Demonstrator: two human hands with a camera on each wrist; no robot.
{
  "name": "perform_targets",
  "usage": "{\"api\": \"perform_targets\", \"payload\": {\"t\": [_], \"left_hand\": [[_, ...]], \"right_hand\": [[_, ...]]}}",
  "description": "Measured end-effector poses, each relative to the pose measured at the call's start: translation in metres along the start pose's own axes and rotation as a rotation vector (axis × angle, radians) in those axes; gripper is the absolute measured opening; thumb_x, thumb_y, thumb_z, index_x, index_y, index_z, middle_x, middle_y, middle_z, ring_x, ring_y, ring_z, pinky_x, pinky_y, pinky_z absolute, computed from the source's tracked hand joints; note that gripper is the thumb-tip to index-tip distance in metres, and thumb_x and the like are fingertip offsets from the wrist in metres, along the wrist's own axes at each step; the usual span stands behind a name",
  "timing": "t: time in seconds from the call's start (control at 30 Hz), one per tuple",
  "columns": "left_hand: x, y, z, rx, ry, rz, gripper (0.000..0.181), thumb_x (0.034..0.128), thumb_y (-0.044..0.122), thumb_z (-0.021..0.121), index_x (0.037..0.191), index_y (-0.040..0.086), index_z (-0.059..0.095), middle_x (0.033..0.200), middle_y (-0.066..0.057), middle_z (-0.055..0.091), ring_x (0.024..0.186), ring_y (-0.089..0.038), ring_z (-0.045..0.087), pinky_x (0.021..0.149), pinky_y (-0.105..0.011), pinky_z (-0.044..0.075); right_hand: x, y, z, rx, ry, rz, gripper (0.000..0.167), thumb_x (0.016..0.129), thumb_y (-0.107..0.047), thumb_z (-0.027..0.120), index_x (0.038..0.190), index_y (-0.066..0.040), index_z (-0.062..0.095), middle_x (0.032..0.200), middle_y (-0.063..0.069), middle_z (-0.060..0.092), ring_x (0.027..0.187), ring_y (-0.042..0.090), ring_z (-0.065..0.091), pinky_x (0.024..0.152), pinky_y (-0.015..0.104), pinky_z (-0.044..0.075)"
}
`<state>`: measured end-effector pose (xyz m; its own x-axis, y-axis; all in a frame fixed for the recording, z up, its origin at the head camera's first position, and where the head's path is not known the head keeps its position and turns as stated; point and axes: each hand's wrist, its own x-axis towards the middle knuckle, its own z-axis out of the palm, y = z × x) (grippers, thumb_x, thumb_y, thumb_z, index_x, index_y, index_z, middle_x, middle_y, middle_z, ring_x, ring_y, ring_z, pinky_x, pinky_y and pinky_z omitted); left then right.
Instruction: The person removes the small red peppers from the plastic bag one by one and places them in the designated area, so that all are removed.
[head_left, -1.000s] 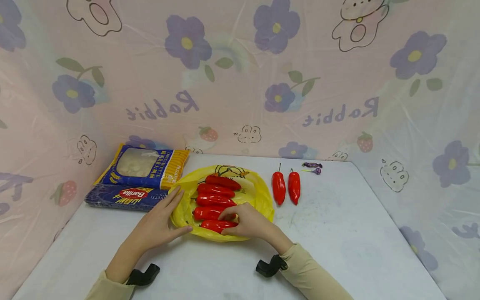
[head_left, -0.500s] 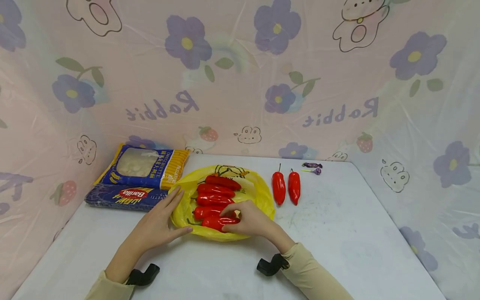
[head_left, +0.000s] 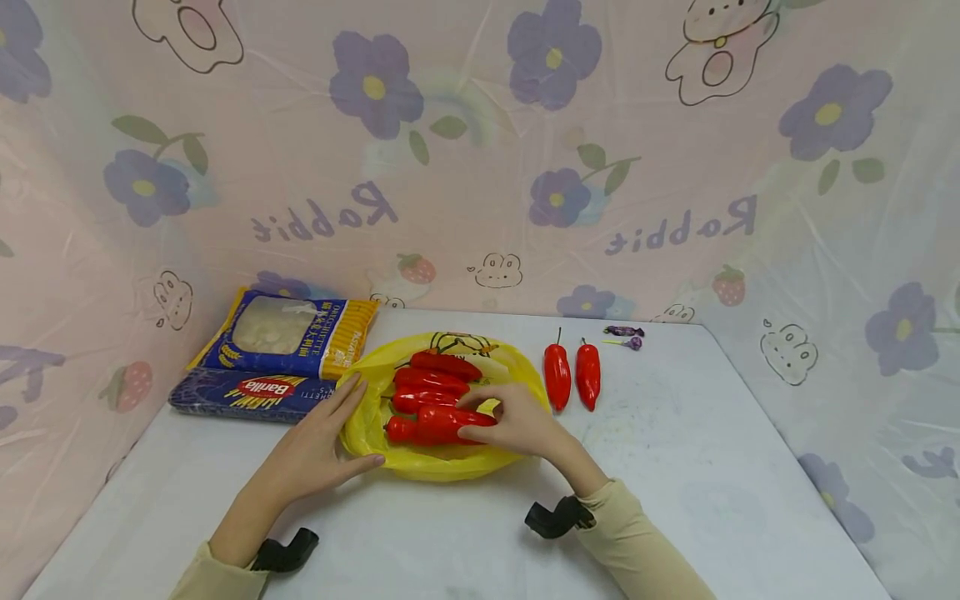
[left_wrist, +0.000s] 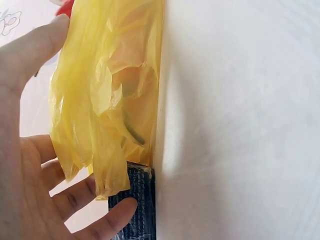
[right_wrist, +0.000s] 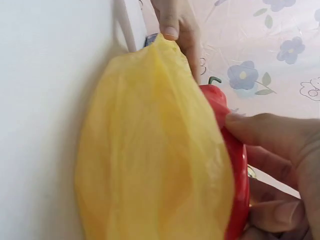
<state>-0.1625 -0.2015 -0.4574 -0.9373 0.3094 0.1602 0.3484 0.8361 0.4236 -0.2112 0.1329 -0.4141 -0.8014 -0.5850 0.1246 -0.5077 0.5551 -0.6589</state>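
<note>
A yellow plastic bag (head_left: 442, 469) lies with its mouth up and rim spread, several red peppers (head_left: 433, 381) in a row inside it. My right hand (head_left: 521, 423) pinches the blunt end of one red pepper (head_left: 441, 422) between thumb and fingers, just above the pepper at the near end. In the right wrist view, this pepper (right_wrist: 239, 172) shows past the bag's side. My left hand (head_left: 318, 446) rests against the bag's left side, fingers extended and thumb over the near rim. In the left wrist view, its spread fingers (left_wrist: 120, 215) reach along the yellow film.
Two red peppers (head_left: 557, 377) lie on the white table (head_left: 675, 500), right of the bag. Behind them are a wrapped candy (head_left: 624, 331) and a lollipop (head_left: 634, 342). A blue spaghetti pack (head_left: 247, 398) and an orecchiette pack (head_left: 285, 333) lie to the left.
My right hand has lifted the nearest pepper off the bag's near side and moved it away from me and slightly right, over its neighbour. My left hand has stayed in place.
</note>
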Motion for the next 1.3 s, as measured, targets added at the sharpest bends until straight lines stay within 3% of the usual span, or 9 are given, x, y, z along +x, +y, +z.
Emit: {"api": "perform_targets", "payload": {"t": [0.13, 0.33, 0.77, 0.93, 1.2, 1.3], "left_hand": [[0.0, 0.0, 0.0, 0.001, -0.003, 0.0, 0.116, 0.0826, 0.077, 0.074, 0.166, 0.006, 0.035, 0.176, -0.013, 0.024, 0.153, -0.048, 0.035, 0.117, -0.069, 0.039], [0.001, 0.0, 0.0, -0.001, -0.006, 0.002, 0.116, 0.0829, 0.077, 0.073, 0.166, 0.006, 0.034, 0.176, -0.013, 0.023, 0.154, -0.049, 0.034, 0.117, -0.07, 0.039], [0.002, -0.001, 0.0, 0.009, -0.011, 0.005, 0.117, 0.0834, 0.078, 0.072, 0.166, 0.005, 0.034, 0.176, -0.015, 0.023, 0.152, -0.051, 0.035, 0.116, -0.07, 0.039], [0.002, -0.001, -0.002, 0.002, -0.01, 0.005, 0.116, 0.0841, 0.077, 0.073, 0.166, 0.004, 0.033, 0.176, -0.015, 0.022, 0.153, -0.051, 0.034, 0.117, -0.071, 0.038], [-0.001, 0.0, -0.002, -0.008, -0.011, 0.006, 0.116, 0.084, 0.075, 0.075, 0.165, 0.003, 0.034, 0.176, -0.016, 0.023, 0.153, -0.051, 0.034, 0.117, -0.071, 0.038], [-0.001, -0.001, -0.002, -0.012, -0.007, 0.007, 0.115, 0.0841, 0.074, 0.075, 0.165, 0.003, 0.034, 0.176, -0.016, 0.023, 0.153, -0.051, 0.033, 0.117, -0.07, 0.038]], "right_hand": [[-0.003, -0.002, -0.01, 0.039, 0.034, 0.012, 0.028, 0.09, -0.029, 0.086, 0.114, -0.018, 0.08, 0.11, 0.0, 0.077, 0.051, 0.003, 0.037, 0.05, 0.019, 0.037], [-0.007, -0.004, -0.024, 0.098, 0.096, 0.01, 0.029, 0.089, -0.029, 0.087, 0.116, -0.018, 0.08, 0.108, 0.001, 0.077, 0.047, 0.005, 0.036, 0.046, 0.019, 0.035], [-0.01, 0.001, -0.042, 0.074, 0.23, 0.075, 0.033, 0.09, -0.03, 0.086, 0.118, -0.015, 0.077, 0.105, 0.003, 0.077, 0.049, 0.01, 0.043, 0.048, 0.023, 0.047], [-0.012, 0.008, -0.048, 0.069, 0.285, 0.114, 0.033, 0.09, -0.029, 0.086, 0.117, -0.015, 0.075, 0.102, 0.004, 0.075, 0.049, 0.013, 0.044, 0.047, 0.023, 0.046], [-0.025, 0.037, -0.061, 0.033, 0.407, 0.203, 0.035, 0.092, -0.028, 0.083, 0.12, -0.011, 0.072, 0.109, 0.015, 0.074, 0.064, 0.021, 0.061, 0.061, 0.027, 0.061], [-0.032, 0.047, -0.068, 0.009, 0.443, 0.261, 0.037, 0.093, -0.03, 0.082, 0.122, -0.011, 0.07, 0.114, 0.018, 0.073, 0.078, 0.027, 0.065, 0.067, 0.03, 0.062]]}}
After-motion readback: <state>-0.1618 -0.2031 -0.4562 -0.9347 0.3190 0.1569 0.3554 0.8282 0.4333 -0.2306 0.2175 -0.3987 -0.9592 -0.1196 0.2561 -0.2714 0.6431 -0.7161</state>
